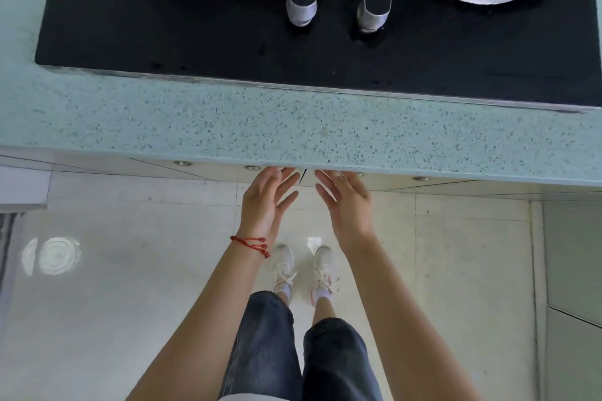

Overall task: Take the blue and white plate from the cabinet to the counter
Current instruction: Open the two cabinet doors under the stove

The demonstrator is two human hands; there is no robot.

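Observation:
I look straight down at a speckled pale-green counter [293,127]. Under its front edge are the tops of two white cabinet doors [208,169] that meet at a seam in the middle. My left hand [265,198], with a red string bracelet on the wrist, is open with fingers spread; its fingertips are at the left door's top edge by the seam. My right hand [347,202] is open too, its fingertips at the right door's top edge. Neither hand holds anything. No blue and white plate is in view; the cabinet's inside is hidden.
A black glass gas hob [195,42] is set into the counter, with two silver knobs [302,2] and two burner rings at the top. Below are a pale tiled floor [130,270], my legs in dark jeans and my white shoes. A grey panel [573,254] stands at right.

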